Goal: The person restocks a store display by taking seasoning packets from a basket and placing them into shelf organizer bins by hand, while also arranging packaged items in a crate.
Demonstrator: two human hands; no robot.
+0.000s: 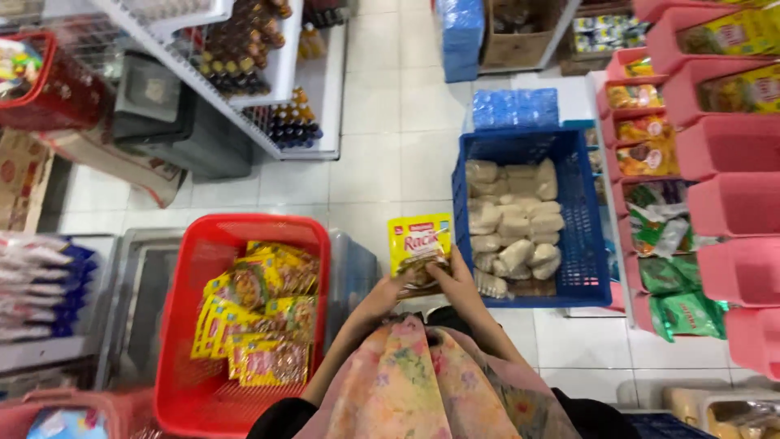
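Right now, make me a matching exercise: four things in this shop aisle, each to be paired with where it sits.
Things:
1. yellow packet
2. white bags
3. dark bottles
4. yellow sachets

Places:
A. in the red basket
B. on the white shelf at upper left
C. held in both hands, left hand and right hand
D. in the blue crate

Pairs: 1-C, 2-D, 3-B, 4-A

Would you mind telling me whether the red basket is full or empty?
Partly full: yellow sachets cover much of the red basket, leaving bare floor.
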